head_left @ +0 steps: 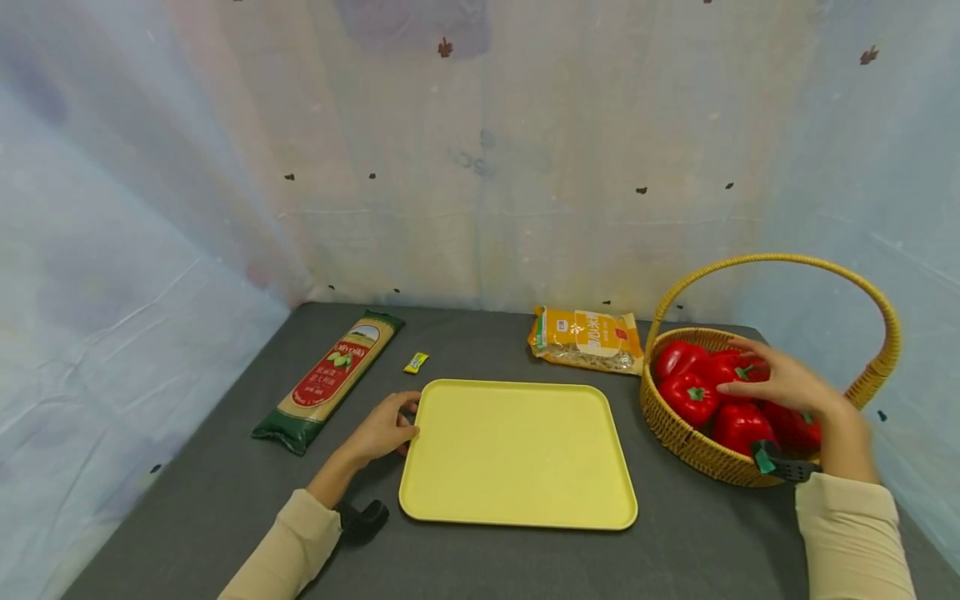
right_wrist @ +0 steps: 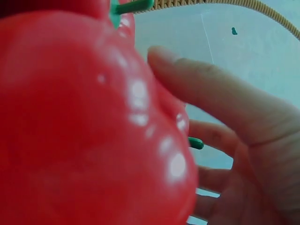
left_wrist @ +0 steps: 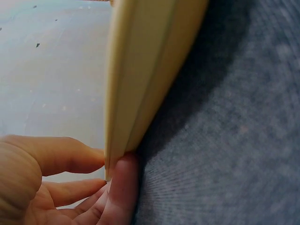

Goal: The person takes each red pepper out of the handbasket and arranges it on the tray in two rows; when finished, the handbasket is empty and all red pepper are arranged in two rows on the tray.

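Observation:
My left hand [head_left: 385, 427] pinches the left rim of a yellow rectangular tray [head_left: 517, 454] that lies on the dark tabletop. In the left wrist view, the thumb is on one side of the tray's edge [left_wrist: 140, 70] and fingers are on the other. Over on the right, my right hand [head_left: 787, 382] reaches into a wicker basket [head_left: 678, 442] of red bell peppers [head_left: 742, 425]. Its thumb and fingers are spread over a pepper at the back. The right wrist view has a large pepper [right_wrist: 93, 122] in front, partly hiding the fingers.
The basket's tall arched handle [head_left: 772, 257] rises beside my right arm. An orange packet [head_left: 585, 337] lies against the basket's left side. Left of the tray are a long green-and-red pasta bag [head_left: 330, 375] and a small yellow-green wrapped packet [head_left: 416, 362]. Curtains [head_left: 480, 167] hang behind the table.

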{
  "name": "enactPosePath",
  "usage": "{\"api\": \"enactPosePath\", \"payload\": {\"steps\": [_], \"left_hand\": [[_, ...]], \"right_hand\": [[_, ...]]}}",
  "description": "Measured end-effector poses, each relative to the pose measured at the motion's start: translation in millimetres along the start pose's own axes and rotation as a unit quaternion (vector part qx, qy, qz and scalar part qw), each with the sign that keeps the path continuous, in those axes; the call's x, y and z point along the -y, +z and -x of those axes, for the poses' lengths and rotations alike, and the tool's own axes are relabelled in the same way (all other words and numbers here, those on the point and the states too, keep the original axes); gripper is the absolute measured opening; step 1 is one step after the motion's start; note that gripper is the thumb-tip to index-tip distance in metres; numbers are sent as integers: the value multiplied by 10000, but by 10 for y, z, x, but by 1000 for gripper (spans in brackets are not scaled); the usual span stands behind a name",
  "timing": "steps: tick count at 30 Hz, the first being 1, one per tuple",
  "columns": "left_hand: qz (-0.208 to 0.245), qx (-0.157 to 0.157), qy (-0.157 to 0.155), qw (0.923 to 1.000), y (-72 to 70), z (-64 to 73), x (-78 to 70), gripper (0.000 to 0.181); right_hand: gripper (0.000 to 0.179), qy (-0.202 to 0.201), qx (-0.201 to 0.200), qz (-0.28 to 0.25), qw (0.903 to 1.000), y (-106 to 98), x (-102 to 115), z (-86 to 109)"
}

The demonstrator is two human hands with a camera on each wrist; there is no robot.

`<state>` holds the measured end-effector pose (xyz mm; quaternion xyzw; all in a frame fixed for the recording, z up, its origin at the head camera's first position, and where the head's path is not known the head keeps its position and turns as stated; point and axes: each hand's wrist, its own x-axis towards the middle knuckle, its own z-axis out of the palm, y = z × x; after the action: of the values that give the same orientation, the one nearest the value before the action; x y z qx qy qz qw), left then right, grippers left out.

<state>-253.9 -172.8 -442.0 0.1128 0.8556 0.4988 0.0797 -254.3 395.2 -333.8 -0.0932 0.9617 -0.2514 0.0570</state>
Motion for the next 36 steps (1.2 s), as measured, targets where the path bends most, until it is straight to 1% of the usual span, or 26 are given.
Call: {"api": "enactPosePath", "payload": {"steps": [6,9,12,14,16,18,19,23,28,31,34,36], "left_hand": [[10,16,5,10000,-2,-8,18,55],[62,18,60,10000,-4,1,12,55],[85,23,104,9999,-5,75,-111,54],[86,8,109,9999,-3,85,-118,54],[65,-9,57,10000,3,81,-116,54],[78,-32,35,10000,9,34,-32,55],[72,-49,24,10000,12,12,5,55],[20,-85,14,10000,25,29,-33,55],[49,-22,88,9999,6,154,-251,53],[86,54,136,9999,-18,214,-349,53],[60,71,138,9999,-19,212,-344,53],[49,29,136,9999,-5,172,-278,54]], "right_hand": [[83,78,25,154,9998,5,-35,-5],[82,109,10,214,9997,2,-44,-2],[82,174,28,249,9995,-1,-45,0],[84,234,47,264,9994,0,-40,1],[86,292,25,289,9992,0,-32,3],[89,326,-38,269,9991,-8,-19,8],[89,297,-107,264,9992,-13,-15,10],[85,140,-487,156,9986,-37,18,37],[79,67,-822,-64,9966,-85,98,106],[78,0,-885,-250,9958,-121,180,156],[74,-228,-1016,-392,9938,-140,273,201],[70,-453,-1098,-501,9917,-137,352,224]]}}
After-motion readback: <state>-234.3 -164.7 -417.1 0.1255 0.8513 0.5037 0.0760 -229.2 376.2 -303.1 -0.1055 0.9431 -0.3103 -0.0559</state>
